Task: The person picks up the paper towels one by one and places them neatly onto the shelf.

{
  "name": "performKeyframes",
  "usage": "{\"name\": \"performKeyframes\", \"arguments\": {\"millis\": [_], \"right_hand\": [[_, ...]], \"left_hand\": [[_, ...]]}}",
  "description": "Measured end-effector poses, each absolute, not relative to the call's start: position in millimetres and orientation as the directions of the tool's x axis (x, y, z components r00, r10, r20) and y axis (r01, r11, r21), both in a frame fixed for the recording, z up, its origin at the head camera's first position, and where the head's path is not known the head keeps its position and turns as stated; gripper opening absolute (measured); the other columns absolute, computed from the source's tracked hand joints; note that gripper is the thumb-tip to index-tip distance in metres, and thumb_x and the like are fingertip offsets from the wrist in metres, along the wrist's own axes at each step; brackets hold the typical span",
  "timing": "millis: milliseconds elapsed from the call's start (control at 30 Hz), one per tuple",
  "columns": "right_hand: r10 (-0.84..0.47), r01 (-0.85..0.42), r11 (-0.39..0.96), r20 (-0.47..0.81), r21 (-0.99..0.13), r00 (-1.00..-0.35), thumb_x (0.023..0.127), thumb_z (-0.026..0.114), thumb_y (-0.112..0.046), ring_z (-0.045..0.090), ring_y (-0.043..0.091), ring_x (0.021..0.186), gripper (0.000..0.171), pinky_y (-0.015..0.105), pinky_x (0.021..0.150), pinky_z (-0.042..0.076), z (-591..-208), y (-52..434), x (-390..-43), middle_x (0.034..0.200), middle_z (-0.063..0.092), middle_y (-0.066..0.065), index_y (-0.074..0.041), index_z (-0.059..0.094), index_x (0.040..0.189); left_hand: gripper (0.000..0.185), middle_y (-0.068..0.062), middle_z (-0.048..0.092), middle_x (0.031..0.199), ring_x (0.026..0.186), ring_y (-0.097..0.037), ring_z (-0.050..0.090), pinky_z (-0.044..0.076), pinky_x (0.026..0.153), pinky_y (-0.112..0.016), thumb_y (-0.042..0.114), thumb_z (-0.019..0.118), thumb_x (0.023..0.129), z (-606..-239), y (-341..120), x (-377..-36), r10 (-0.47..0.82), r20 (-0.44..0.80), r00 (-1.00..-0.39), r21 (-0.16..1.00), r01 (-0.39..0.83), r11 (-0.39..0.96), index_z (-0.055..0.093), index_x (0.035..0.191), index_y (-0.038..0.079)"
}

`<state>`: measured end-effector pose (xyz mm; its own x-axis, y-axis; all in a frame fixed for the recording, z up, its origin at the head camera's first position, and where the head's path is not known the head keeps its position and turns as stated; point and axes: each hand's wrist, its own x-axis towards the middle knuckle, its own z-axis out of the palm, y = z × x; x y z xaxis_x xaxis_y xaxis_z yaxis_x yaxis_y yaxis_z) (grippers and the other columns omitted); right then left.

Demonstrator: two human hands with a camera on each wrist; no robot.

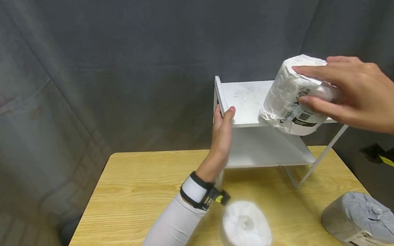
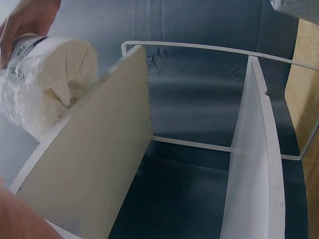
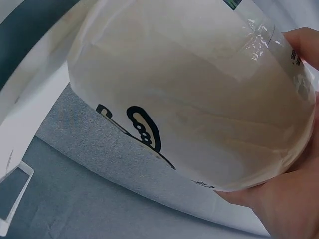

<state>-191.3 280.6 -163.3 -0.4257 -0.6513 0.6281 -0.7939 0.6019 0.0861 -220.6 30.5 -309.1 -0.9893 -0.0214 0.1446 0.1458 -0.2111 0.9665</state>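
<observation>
The right hand [image 1: 358, 91] is gripping a wrapped paper roll [image 1: 294, 95], fingers curled over its top and side, holding it tilted just above the right end of the upper shelf [image 1: 246, 102] of a small white rack [image 1: 267, 148]; whether it is touching the board cannot be told. The left hand [image 1: 223, 132] is steadying the rack, thumb hooked over the shelf's left edge and fingers curled behind the frame.

The roll is hanging partly past the shelf's front edge, so it is likely to tip or roll off if let go there. The glossy film could also be letting it slip in the fingers. The rack looks light, with thin wire legs, and might shift if the left hand eases off.

The roll is a soft, squat cylinder in clear crinkled plastic bearing a printed label. The shelves are flat, smooth boards. On the glossy wood-grain table [image 1: 119, 201] are lying 2 more rolls: a white roll [image 1: 245, 229] near the left sleeve and a grey-wrapped roll [image 1: 361, 220] at the right corner.
</observation>
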Motion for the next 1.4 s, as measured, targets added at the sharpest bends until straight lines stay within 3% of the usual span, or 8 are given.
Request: {"name": "performKeyframes", "arguments": {"millis": [67,167,367,500,600,1000,1133,1400], "right_hand": [[-0.647,-0.788,0.611,0.623,0.077,-0.44,0.101,0.066,-0.052,0.042,-0.001,0.054,0.061,0.045,0.117,0.039,-162,278,-194,0.065,0.067,0.003,-0.003,0.07,0.138],[-0.654,-0.792,0.606,0.615,0.076,-0.441,0.1,0.069,-0.046,0.042,0.001,0.055,0.057,0.048,0.115,0.04,-160,275,-199,0.075,0.072,0.01,-0.003,0.069,0.138],[-0.671,-0.817,0.569,0.624,0.089,-0.4,0.101,0.066,-0.054,0.047,0.008,0.057,0.062,0.032,0.114,0.038,-161,270,-211,0.082,0.076,0.012,-0.003,0.071,0.137],[-0.679,-0.809,0.576,0.62,0.117,-0.394,0.101,0.068,-0.047,0.044,0.01,0.062,0.057,0.03,0.089,0.043,-161,267,-216,0.073,0.07,0.008,-0.001,0.071,0.134],[-0.68,-0.803,0.583,0.616,0.125,-0.398,0.1,0.071,-0.04,0.039,0.009,0.067,0.052,0.032,0.072,0.034,-161,265,-219,0.068,0.062,0.002,-0.001,0.071,0.134],[-0.676,-0.784,0.614,0.576,0.093,-0.46,0.088,0.08,-0.014,0.041,0.015,0.069,0.053,0.031,0.071,0.031,-163,255,-226,0.068,0.062,0.002,-0.001,0.069,0.138],[-0.668,-0.771,0.631,0.564,0.083,-0.486,0.086,0.08,-0.011,0.043,0.017,0.068,0.055,0.032,0.071,0.031,-162,253,-228,0.074,0.068,0.006,-0.002,0.068,0.139],[-0.636,-0.742,0.669,0.544,0.036,-0.547,0.09,0.079,-0.012,0.047,0.016,0.066,0.055,0.025,0.056,0.032,-162,248,-234,0.083,0.07,0.012,-0.004,0.067,0.142]], "left_hand": [[0.085,-0.005,0.018,0.177,0.162,-0.021,0.017,0.014,0.132,-0.047,0.051,0.048,0.102,-309,31,-220,-0.02,0.147,-0.989,0.966,0.148,-0.211,0.013,0.172,0.017],[0.086,-0.005,0.017,0.177,0.162,-0.021,0.017,0.014,0.131,-0.047,0.052,0.048,0.102,-308,30,-220,-0.025,0.139,-0.99,0.969,0.141,-0.201,0.013,0.172,0.017],[0.087,-0.004,0.017,0.177,0.162,-0.022,0.018,0.015,0.131,-0.048,0.053,0.049,0.101,-307,30,-219,-0.027,0.121,-0.992,0.972,0.124,-0.198,0.012,0.172,0.018],[0.085,-0.004,0.019,0.177,0.162,-0.022,0.019,0.016,0.131,-0.048,0.052,0.05,0.102,-308,31,-219,-0.026,0.126,-0.992,0.971,0.128,-0.202,0.014,0.172,0.019],[0.084,-0.005,0.021,0.176,0.161,-0.022,0.021,0.016,0.131,-0.048,0.052,0.049,0.102,-309,31,-219,-0.023,0.136,-0.991,0.969,0.137,-0.205,0.016,0.171,0.019],[0.08,-0.006,0.024,0.175,0.161,-0.024,0.022,0.016,0.131,-0.051,0.05,0.049,0.103,-308,32,-218,-0.018,0.157,-0.987,0.962,0.157,-0.223,0.018,0.171,0.02],[0.083,-0.006,0.021,0.176,0.162,-0.024,0.02,0.015,0.131,-0.05,0.051,0.049,0.102,-308,32,-218,-0.016,0.146,-0.989,0.966,0.146,-0.216,0.016,0.171,0.018],[0.083,-0.004,0.021,0.176,0.161,-0.023,0.021,0.017,0.131,-0.048,0.05,0.049,0.102,-306,29,-217,-0.025,0.151,-0.988,0.965,0.153,-0.212,0.015,0.171,0.02]]}}
